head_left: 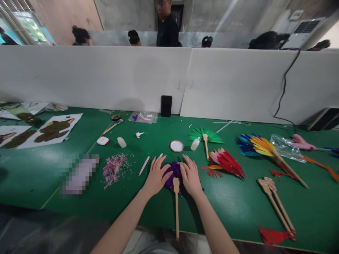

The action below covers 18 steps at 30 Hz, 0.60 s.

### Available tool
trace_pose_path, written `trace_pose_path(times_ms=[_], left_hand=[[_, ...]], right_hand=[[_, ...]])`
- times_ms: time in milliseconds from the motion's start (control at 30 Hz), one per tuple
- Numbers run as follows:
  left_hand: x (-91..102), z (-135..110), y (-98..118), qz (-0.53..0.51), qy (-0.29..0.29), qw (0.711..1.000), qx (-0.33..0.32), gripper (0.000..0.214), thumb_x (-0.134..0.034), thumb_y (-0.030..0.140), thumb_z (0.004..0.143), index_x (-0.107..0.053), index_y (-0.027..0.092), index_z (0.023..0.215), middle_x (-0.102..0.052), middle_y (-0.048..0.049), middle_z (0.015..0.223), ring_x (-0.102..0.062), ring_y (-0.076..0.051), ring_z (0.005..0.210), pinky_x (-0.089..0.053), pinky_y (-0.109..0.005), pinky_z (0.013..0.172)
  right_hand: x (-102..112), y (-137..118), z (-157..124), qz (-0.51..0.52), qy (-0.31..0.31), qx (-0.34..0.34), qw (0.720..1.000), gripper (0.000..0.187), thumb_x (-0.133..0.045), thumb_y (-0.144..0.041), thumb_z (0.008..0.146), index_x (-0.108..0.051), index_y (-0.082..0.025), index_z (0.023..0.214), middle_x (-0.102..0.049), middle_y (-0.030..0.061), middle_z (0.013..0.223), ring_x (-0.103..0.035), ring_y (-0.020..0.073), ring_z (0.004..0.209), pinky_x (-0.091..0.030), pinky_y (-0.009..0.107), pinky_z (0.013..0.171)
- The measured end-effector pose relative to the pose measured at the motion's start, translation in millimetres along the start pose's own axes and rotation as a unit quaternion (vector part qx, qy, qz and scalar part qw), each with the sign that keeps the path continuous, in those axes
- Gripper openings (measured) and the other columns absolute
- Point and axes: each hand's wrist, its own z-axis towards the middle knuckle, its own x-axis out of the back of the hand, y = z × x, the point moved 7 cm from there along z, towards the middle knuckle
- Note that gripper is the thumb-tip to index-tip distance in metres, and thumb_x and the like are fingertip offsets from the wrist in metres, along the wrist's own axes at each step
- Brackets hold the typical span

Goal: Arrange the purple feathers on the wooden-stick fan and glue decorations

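Note:
A purple feather fan (pixel 173 170) lies on the green table in front of me, its light wooden handle (pixel 177 208) pointing toward my body and past the table edge. My left hand (pixel 158 174) rests on the left side of the purple feathers, fingers spread. On the right side, my right hand (pixel 190 174) also lies over the feathers with its fingers stretched out. Part of the fan is hidden beneath both hands. A small white stick (pixel 144 166) lies left of my left hand. Beyond the fan are a round white lid (pixel 176 145) and a white squeeze bottle (pixel 195 144).
Colourful confetti bits (pixel 116 168) are heaped at left, near another small bottle (pixel 122 142). To the right lie a green fan (pixel 206 137), red feathers (pixel 233 164), a blue-and-yellow feather bundle (pixel 261 145) and wooden handles (pixel 277 204). A white partition (pixel 106 77) stands behind, with a phone (pixel 166 106) against it.

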Motion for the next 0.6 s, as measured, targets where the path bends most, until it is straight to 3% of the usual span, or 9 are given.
trace_pose_path(times_ms=[200,400,600], left_hand=[[0.1,-1.3,-3.5,-0.019,0.008,1.000,0.009,0.032,-0.035,0.036,0.096,-0.058,0.023,0.114,-0.039,-0.0091,0.141,-0.027,-0.026,0.137,-0.025,-0.052,0.112],[-1.5,-2.5,-3.4,-0.015,0.002,1.000,0.007,0.038,-0.035,0.037,0.096,-0.048,0.029,0.130,-0.035,-0.0077,0.144,-0.027,-0.026,0.137,-0.025,-0.053,0.112],[-2.0,-1.8,2.2,-0.006,-0.015,1.000,-0.008,0.035,-0.037,0.037,0.095,-0.055,0.027,0.123,-0.037,-0.0079,0.143,-0.029,-0.027,0.137,-0.025,-0.054,0.112]], right_hand=[[2.9,1.5,-0.1,0.007,0.013,-0.006,1.000,0.039,-0.029,-0.032,0.097,-0.064,-0.018,0.106,-0.052,0.0130,0.135,-0.042,0.0253,0.129,-0.032,0.052,0.106],[3.0,-0.8,-0.3,0.005,0.009,0.001,1.000,0.040,-0.028,-0.030,0.097,-0.063,-0.019,0.113,-0.052,0.0119,0.136,-0.042,0.0247,0.129,-0.033,0.051,0.106],[0.1,-3.3,0.1,-0.009,-0.007,0.005,1.000,0.039,-0.029,-0.033,0.097,-0.065,-0.020,0.110,-0.050,0.0105,0.138,-0.040,0.0256,0.131,-0.029,0.054,0.107]])
